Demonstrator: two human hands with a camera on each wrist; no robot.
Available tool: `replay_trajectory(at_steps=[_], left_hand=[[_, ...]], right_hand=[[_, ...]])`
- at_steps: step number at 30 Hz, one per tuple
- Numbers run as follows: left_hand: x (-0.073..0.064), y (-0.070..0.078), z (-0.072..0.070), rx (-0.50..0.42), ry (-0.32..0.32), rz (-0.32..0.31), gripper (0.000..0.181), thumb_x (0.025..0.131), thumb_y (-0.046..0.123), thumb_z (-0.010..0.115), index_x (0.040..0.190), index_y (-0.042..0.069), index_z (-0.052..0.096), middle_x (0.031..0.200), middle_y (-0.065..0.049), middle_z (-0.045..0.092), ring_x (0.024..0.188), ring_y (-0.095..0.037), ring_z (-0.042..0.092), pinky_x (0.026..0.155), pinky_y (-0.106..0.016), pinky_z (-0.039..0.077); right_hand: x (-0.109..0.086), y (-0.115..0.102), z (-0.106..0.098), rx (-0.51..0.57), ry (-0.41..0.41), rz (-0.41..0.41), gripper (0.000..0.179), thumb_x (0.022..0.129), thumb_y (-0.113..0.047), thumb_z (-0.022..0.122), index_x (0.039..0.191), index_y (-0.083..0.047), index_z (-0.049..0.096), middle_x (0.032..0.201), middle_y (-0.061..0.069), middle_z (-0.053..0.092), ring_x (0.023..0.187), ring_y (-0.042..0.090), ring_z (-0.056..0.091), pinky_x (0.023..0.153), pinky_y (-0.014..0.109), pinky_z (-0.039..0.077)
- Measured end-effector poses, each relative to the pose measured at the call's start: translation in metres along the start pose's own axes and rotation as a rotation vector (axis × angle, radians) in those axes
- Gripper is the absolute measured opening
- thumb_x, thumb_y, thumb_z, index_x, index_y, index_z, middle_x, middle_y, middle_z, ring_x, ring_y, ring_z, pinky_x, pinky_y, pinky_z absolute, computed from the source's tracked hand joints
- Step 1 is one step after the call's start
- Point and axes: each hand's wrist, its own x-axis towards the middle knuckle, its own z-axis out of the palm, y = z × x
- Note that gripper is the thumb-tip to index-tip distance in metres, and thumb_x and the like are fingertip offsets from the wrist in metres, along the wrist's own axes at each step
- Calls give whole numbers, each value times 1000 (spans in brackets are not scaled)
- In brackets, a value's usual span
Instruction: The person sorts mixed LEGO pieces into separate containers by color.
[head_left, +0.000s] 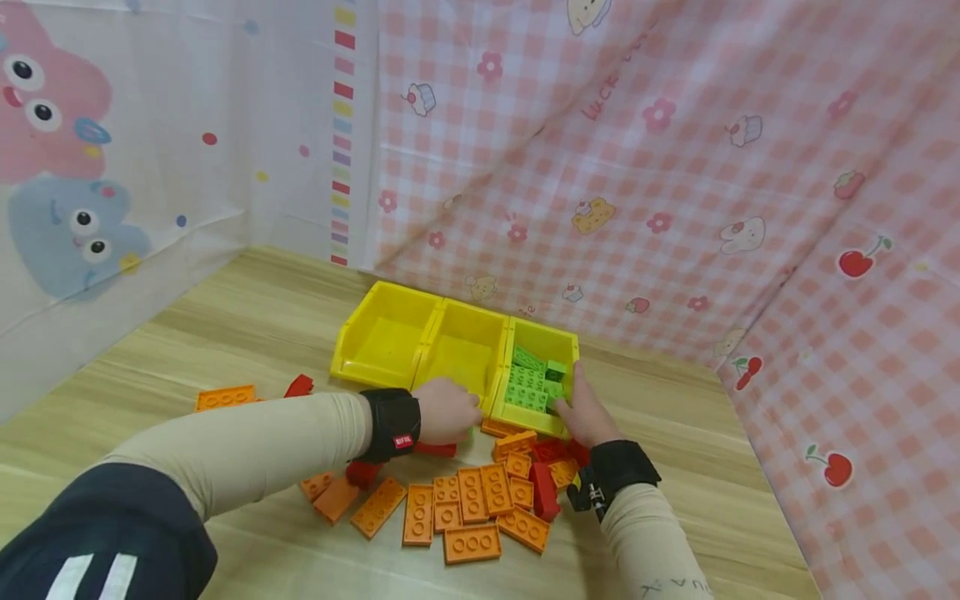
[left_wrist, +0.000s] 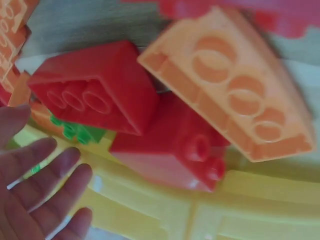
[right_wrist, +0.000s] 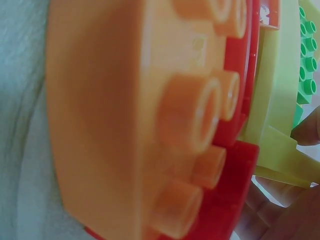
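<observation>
My left hand (head_left: 447, 410) reaches over the front of the middle yellow bin (head_left: 468, 333). In the left wrist view its fingers (left_wrist: 47, 167) are spread and loosely bent, close to a green brick (left_wrist: 80, 132) beside a red brick (left_wrist: 95, 85). My right hand (head_left: 591, 408) grips the side wall of the right yellow bin (head_left: 546, 332), thumb over the inside and fingers outside. Several green bricks (head_left: 527, 385) lie in that bin. An orange brick (right_wrist: 100, 120) fills much of the right wrist view, partly hiding red bricks.
Loose orange bricks (head_left: 472, 546) and red bricks (head_left: 543, 492) spread in front of the bins. Farther left lie another orange brick (head_left: 225, 397) and a red piece (head_left: 299, 385). The left yellow bin (head_left: 386, 329) adjoins the middle one. Patterned cloth (head_left: 637, 167) hangs behind.
</observation>
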Motion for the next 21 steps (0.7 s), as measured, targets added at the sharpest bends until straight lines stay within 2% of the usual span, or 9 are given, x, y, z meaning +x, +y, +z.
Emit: replay_trajectory(at_steps=[4,7,9,13,17,21], left_hand=[[4,12,4,108,40,-16,11,86,30,61,83,22,67,80,5,59,64,-10,56,53,-28,48],[4,20,8,142,75,-3,15,87,34,59,84,23,68,80,5,58,57,-8,51,50,-26,46],[4,23,8,129,70,11,15,87,35,59,86,23,68,82,5,57,55,-7,48,50,-24,45],[7,23,3,96,-6,27,14,87,27,63,100,24,68,91,4,58,63,-9,53,60,-27,50],[9,22,2,28,-61,24,23,85,20,67,108,23,67,96,2,57,67,-13,56,70,-33,51],[12,24,3,-43,-62,24,17,88,21,64,105,21,67,93,1,56,64,-12,54,63,-29,50]], right_hand=[[0,1,0,2,-2,9,77,93,-9,45,147,-1,-10,149,25,15,132,34,27,105,49,24],[0,1,1,-22,-5,7,78,93,-11,45,146,1,-11,151,25,9,136,34,19,107,49,20],[1,2,1,-36,-6,4,78,93,-12,45,146,1,-12,152,24,5,137,34,15,107,49,18],[3,2,-2,-34,3,-8,79,92,-12,45,146,-1,-12,152,23,6,137,33,16,108,48,18],[2,2,-3,-42,12,-25,78,92,-11,45,146,2,-11,152,24,5,138,33,14,108,47,17],[0,3,-3,-54,12,-22,77,93,-12,45,146,3,-9,152,23,3,138,33,11,109,46,15]])
